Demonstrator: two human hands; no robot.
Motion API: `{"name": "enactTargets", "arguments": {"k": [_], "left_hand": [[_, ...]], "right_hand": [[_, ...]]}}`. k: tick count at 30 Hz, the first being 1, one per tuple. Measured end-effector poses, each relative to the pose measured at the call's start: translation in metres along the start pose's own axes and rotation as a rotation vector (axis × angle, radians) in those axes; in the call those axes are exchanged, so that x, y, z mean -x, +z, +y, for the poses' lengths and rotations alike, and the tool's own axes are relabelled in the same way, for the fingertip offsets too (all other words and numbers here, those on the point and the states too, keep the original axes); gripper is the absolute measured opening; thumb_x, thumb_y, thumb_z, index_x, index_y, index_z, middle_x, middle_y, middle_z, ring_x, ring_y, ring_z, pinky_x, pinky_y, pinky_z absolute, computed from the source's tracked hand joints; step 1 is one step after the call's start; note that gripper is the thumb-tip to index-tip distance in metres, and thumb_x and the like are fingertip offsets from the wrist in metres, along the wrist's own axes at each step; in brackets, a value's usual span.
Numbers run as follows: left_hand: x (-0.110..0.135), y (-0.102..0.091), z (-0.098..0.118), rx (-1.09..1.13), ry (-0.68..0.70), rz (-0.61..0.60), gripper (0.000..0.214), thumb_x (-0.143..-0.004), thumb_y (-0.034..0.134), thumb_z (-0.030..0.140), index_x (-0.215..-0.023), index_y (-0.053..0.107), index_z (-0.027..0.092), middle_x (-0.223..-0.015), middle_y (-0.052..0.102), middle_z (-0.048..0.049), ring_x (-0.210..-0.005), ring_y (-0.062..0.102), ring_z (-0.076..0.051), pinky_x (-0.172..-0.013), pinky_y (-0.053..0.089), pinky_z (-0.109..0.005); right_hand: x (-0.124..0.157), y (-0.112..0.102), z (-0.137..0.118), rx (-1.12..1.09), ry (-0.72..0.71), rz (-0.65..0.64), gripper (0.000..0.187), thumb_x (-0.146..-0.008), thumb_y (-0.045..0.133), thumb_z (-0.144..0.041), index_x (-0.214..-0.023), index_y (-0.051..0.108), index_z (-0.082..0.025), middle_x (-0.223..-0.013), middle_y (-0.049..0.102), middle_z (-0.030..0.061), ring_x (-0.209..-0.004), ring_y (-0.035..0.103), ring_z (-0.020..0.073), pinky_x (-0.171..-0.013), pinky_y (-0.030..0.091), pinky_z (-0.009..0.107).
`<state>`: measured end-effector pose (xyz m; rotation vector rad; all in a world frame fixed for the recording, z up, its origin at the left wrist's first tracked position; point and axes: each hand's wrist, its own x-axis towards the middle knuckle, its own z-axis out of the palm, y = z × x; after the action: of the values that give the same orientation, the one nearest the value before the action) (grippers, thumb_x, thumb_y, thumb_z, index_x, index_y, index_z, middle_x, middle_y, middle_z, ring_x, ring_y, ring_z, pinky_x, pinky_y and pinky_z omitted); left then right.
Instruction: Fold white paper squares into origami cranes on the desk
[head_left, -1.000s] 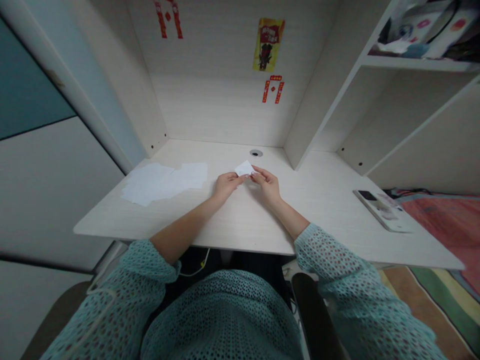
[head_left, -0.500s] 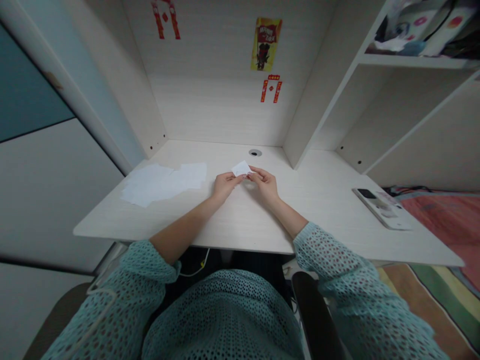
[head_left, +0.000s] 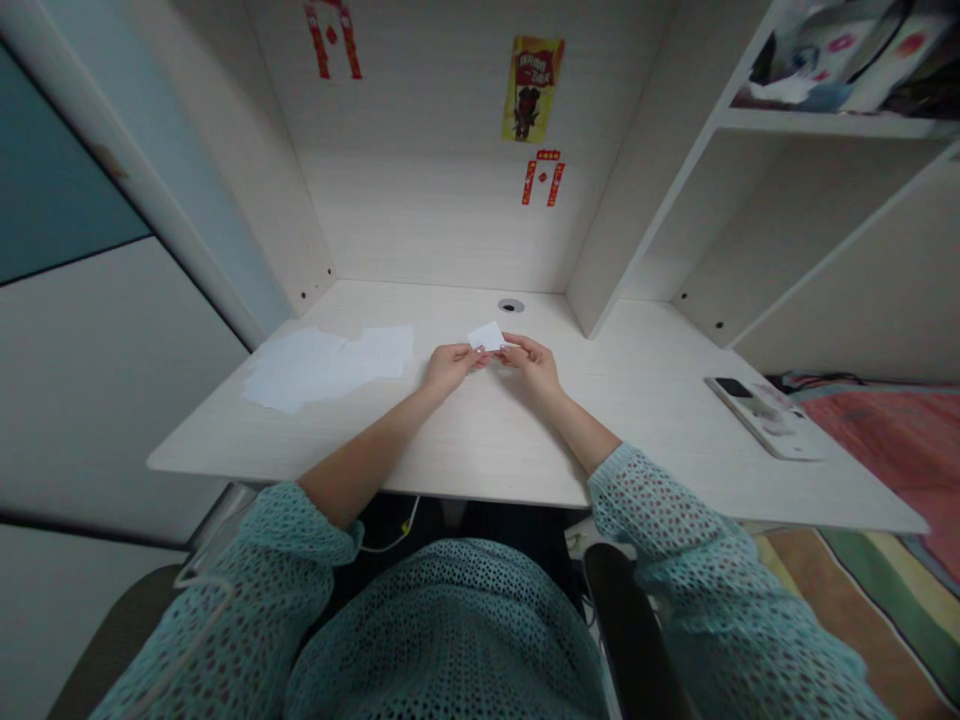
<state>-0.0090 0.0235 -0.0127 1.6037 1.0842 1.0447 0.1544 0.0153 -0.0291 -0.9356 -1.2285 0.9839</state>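
Note:
A small folded piece of white paper is held just above the pale desk, near its middle. My left hand pinches the paper's left corner with its fingertips. My right hand pinches its right edge, fingers curled. Both forearms reach out from teal knitted sleeves.
Several loose white sheets lie on the desk to the left. A phone lies at the right, near the desk's edge. A round cable hole sits behind the hands. Shelves rise at the right; stickers hang on the back wall.
Both hands have stayed on the paper. The paper has been turned and flattened slightly between the fingertips; the hands have barely shifted.

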Motion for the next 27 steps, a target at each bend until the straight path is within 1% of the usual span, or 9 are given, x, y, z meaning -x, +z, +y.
{"name": "enactTargets", "arguments": {"k": [2,5,7,9,14,18,20,23,27], "left_hand": [[0.0,-0.002,0.0,-0.211,0.063,0.055,0.031,-0.081,0.052,0.043,-0.08,0.067,0.017,-0.084,0.071,-0.0074,-0.077,0.063,-0.018,-0.067,0.042,-0.026],[0.004,-0.004,0.003,-0.659,0.186,0.081,0.024,-0.081,0.052,0.039,-0.077,0.067,0.021,-0.079,0.07,-0.0049,-0.076,0.062,-0.019,-0.067,0.04,-0.028],[0.008,-0.004,0.007,-0.817,0.276,0.064,0.023,-0.083,0.05,0.037,-0.08,0.067,0.022,-0.081,0.069,-0.0051,-0.078,0.061,-0.02,-0.067,0.038,-0.028],[0.009,-0.002,0.009,-0.852,0.328,0.061,0.023,-0.084,0.048,0.037,-0.082,0.067,0.023,-0.083,0.069,-0.0054,-0.079,0.061,-0.021,-0.067,0.038,-0.029],[0.004,0.0,0.003,-0.62,0.266,0.088,0.022,-0.082,0.052,0.04,-0.082,0.067,0.023,-0.085,0.07,-0.0031,-0.075,0.061,-0.018,-0.066,0.04,-0.027],[-0.001,0.0,-0.002,-0.338,0.219,0.081,0.02,-0.08,0.055,0.038,-0.083,0.066,0.021,-0.086,0.07,-0.0038,-0.081,0.063,-0.017,-0.073,0.044,-0.027],[-0.001,0.002,-0.002,-0.181,0.202,0.059,0.024,-0.079,0.058,0.038,-0.094,0.064,0.021,-0.086,0.069,-0.0048,-0.081,0.064,-0.017,-0.075,0.046,-0.027],[0.002,0.004,0.002,0.006,0.187,-0.025,0.044,-0.077,0.062,0.036,-0.116,0.054,0.021,-0.084,0.069,-0.0051,-0.078,0.065,-0.016,-0.073,0.047,-0.026],[0.007,0.005,0.008,0.008,0.248,-0.076,0.055,-0.072,0.068,0.03,-0.124,0.051,0.024,-0.093,0.069,-0.0044,-0.076,0.065,-0.014,-0.071,0.047,-0.023]], "right_hand": [[0.001,0.001,-0.002,0.099,-0.049,-0.014,0.039,-0.071,0.065,-0.043,-0.102,0.066,-0.019,-0.093,0.069,0.0068,-0.08,0.063,0.0178,-0.077,0.048,0.034],[0.004,0.003,-0.006,0.277,-0.159,-0.016,0.043,-0.069,0.068,-0.042,-0.108,0.063,-0.023,-0.105,0.066,0.0064,-0.09,0.061,0.0187,-0.077,0.046,0.032],[0.005,0.004,-0.009,0.377,-0.213,-0.022,0.042,-0.068,0.069,-0.041,-0.106,0.064,-0.024,-0.101,0.067,0.0055,-0.088,0.06,0.0179,-0.071,0.045,0.03],[0.006,0.004,-0.011,0.426,-0.242,-0.019,0.037,-0.07,0.067,-0.039,-0.103,0.064,-0.023,-0.088,0.068,0.0038,-0.078,0.059,0.0159,-0.065,0.042,0.027],[0.006,0.004,-0.012,0.351,-0.222,-0.002,0.04,-0.072,0.065,-0.033,-0.111,0.056,-0.023,-0.064,0.06,-0.0035,-0.056,0.051,0.0113,-0.053,0.037,0.024],[0.004,0.002,-0.011,0.262,-0.184,0.017,0.029,-0.072,0.064,-0.034,-0.098,0.062,-0.022,-0.079,0.066,0.0011,-0.056,0.052,0.0103,-0.052,0.038,0.024],[0.003,0.001,-0.01,0.215,-0.164,0.057,0.026,-0.073,0.062,-0.036,-0.092,0.066,-0.02,-0.091,0.068,0.005,-0.061,0.055,0.0111,-0.056,0.041,0.025],[0.001,0.0,-0.008,0.127,-0.118,0.135,0.032,-0.072,0.063,-0.038,-0.097,0.068,-0.019,-0.097,0.068,0.007,-0.064,0.056,0.0121,-0.06,0.044,0.028],[0.001,0.001,-0.005,0.057,-0.079,0.162,0.037,-0.07,0.065,-0.039,-0.101,0.068,-0.019,-0.093,0.069,0.0056,-0.06,0.052,0.0106,-0.056,0.043,0.027]]}}
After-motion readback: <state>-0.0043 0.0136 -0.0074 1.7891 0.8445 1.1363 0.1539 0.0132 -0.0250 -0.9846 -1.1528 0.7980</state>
